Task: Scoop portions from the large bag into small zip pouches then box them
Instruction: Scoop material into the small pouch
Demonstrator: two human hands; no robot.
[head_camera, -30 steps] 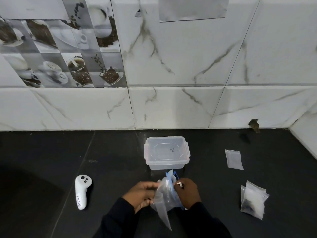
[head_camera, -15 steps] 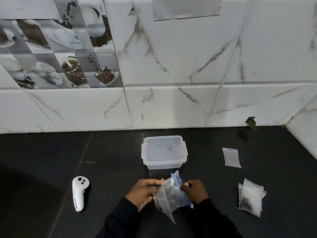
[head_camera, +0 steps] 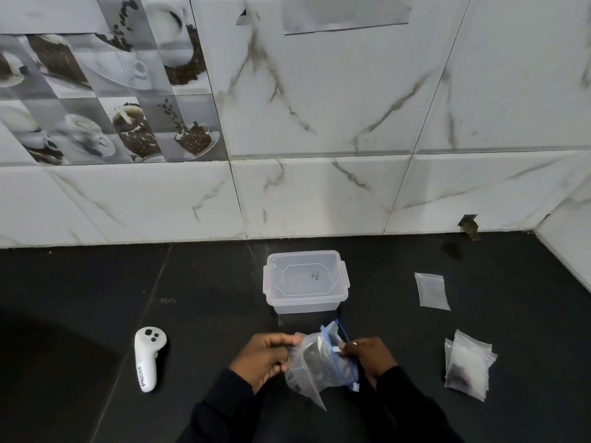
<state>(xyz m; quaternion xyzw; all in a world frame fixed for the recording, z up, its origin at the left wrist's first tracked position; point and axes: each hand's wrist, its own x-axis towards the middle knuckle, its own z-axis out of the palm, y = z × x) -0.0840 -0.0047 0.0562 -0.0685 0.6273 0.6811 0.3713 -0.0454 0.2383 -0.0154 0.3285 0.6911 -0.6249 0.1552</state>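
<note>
Bag gripped between both hands

The large bag (head_camera: 319, 362), clear plastic with a blue zip strip, is held up off the black counter (head_camera: 96, 298), just in front of the lidded box (head_camera: 305, 282) and close to the person's body. The left hand (head_camera: 265, 356) has its fingers curled round the bag's left side. The right hand (head_camera: 367, 356) pinches the edge with the blue strip. Something dark shows through the plastic; I can't tell what it is. The box sits with its clear lid on, near the tiled wall (head_camera: 319, 193). To the right lies one flat small pouch (head_camera: 431, 290), and nearer the person a loose pile of pouches (head_camera: 468, 367) with something dark at its bottom. A white controller (head_camera: 147, 358) lies off to the left, well apart.
</note>
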